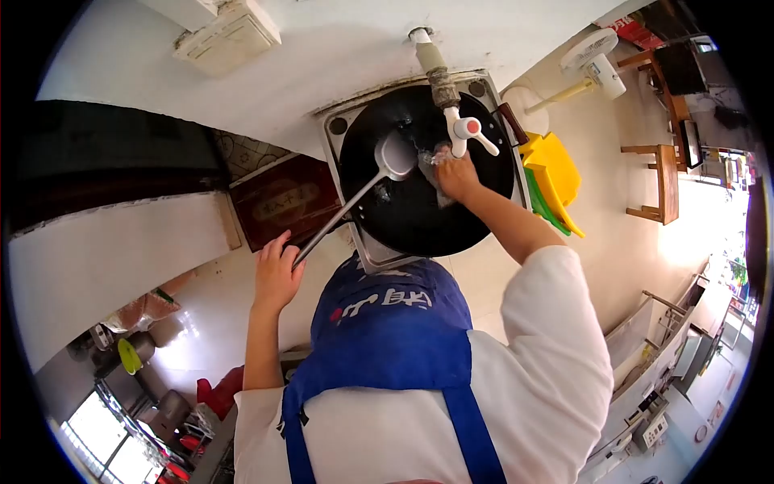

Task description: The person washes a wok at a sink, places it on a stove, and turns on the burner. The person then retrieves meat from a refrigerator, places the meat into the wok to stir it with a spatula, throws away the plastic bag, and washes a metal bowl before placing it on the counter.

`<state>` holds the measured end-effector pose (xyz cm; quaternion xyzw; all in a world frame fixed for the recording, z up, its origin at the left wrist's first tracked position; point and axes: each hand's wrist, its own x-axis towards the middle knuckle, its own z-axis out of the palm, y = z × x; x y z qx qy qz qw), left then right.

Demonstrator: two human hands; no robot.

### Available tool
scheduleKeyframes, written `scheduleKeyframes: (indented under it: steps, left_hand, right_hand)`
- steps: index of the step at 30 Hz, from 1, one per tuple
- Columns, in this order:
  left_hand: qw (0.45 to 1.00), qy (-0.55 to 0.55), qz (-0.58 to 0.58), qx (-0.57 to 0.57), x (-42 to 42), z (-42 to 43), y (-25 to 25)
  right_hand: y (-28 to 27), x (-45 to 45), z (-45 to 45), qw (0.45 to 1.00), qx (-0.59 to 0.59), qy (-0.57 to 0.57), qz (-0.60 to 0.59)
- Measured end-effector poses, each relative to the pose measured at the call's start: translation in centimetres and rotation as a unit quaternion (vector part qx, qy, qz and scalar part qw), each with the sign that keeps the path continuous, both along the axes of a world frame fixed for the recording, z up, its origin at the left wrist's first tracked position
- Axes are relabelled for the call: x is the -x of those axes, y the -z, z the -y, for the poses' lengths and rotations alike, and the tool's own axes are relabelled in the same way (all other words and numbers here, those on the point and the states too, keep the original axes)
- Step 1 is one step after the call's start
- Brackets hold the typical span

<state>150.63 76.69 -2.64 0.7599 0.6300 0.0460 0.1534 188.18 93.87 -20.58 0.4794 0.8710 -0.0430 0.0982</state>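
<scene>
A large black wok [435,230] lies in a metal sink [379,256] below a white tap [463,129]. My left hand [278,273], low and left of the sink, grips the end of a long-handled metal ladle [395,157], whose bowl rests inside the wok. Inside the wok, under the tap, my right hand [456,176] is closed on a crumpled, whitish, see-through piece [427,165]. It looks like a thin mesh or plastic cloth, but its exact kind is unclear. The fingertips of my right hand are partly hidden.
Yellow [556,173] and green plastic pieces stand right of the sink. A white fan [592,60] and a wooden stool [665,185] are farther right. A dark red board [282,202] lies to the left. The wall [339,56] rises behind the sink.
</scene>
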Motion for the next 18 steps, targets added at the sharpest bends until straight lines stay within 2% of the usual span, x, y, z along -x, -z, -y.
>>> scheduleKeyframes:
  steps: [1, 3, 5, 6, 7, 9, 11, 12, 13, 15, 17, 18]
  left_hand:
    - [1.000, 0.002, -0.002, 0.003, 0.1, 0.0, -0.1]
    - [1.000, 0.009, -0.004, 0.013, -0.1, -0.4, -0.2]
    - [1.000, 0.007, 0.000, 0.008, 0.3, -0.5, 0.3]
    - [1.000, 0.002, 0.003, 0.009, 0.4, -0.4, 0.6]
    - [1.000, -0.004, 0.002, 0.008, 0.4, -0.5, 0.6]
    - [1.000, 0.011, 0.000, 0.003, 0.7, -0.5, 0.4]
    - [1.000, 0.007, -0.005, 0.005, 0.7, -0.5, 0.4]
    - [1.000, 0.002, -0.008, 0.006, 0.7, -0.7, 0.6]
    - [1.000, 0.002, -0.005, 0.005, 0.7, -1.0, 0.9]
    - [1.000, -0.006, 0.014, -0.017, 0.9, -0.7, 1.3]
    - [1.000, -0.013, 0.008, -0.020, 0.9, -0.7, 1.3]
    - [0.999, -0.026, 0.000, -0.025, 0.8, -0.8, 1.4]
  right_hand:
    - [-0.1, 1.0, 1.7, 1.000, 0.003, 0.002, -0.002]
    - [-0.5, 4.3, 3.8, 0.994, 0.056, 0.034, -0.082]
    - [1.2, 7.3, 3.1, 0.972, -0.127, 0.006, -0.195]
    - [-2.7, 8.1, 0.6, 0.986, 0.131, 0.028, -0.102]
    - [-2.1, 7.6, -1.0, 0.986, 0.131, 0.022, -0.102]
    - [0.0, 4.9, -2.6, 0.988, -0.092, 0.031, -0.124]
    - [4.3, 1.5, -2.8, 0.979, -0.163, 0.027, -0.122]
    - [2.0, 0.9, -1.5, 0.994, -0.105, -0.011, 0.012]
    - [0.3, 1.1, 0.2, 0.994, -0.105, -0.011, 0.014]
    - [-1.7, 3.4, 4.9, 0.994, 0.080, 0.077, -0.021]
    - [-2.1, 6.8, 6.7, 0.977, 0.166, 0.089, -0.101]
    - [-1.9, 7.9, 6.0, 0.978, 0.144, 0.073, -0.132]
